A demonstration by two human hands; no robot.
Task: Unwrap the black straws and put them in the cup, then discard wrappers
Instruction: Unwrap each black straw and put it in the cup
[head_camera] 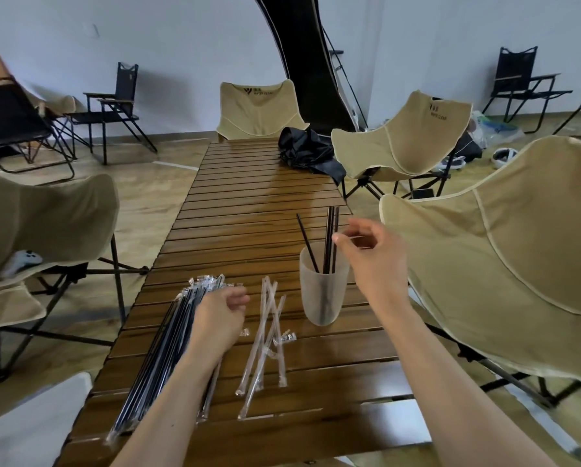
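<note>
A frosted plastic cup (323, 298) stands on the wooden slat table (248, 210) and holds three bare black straws (329, 237). My right hand (371, 251) hovers just right of the straw tops, fingers loosely curled and thumb tip beside one straw, with nothing clearly held. A bundle of wrapped black straws (167, 345) lies at the front left. My left hand (220, 318) rests over that bundle with its back towards me; its curled fingers are hidden. Several empty clear wrappers (265, 335) lie between the bundle and the cup, along with small torn wrapper tips (289, 337).
Beige folding chairs (505, 264) crowd both sides and the far end of the table. A crumpled black cloth (307, 151) lies on the table's far right corner. Black chairs (113, 109) stand along the wall. A white surface (29, 429) sits at the front left.
</note>
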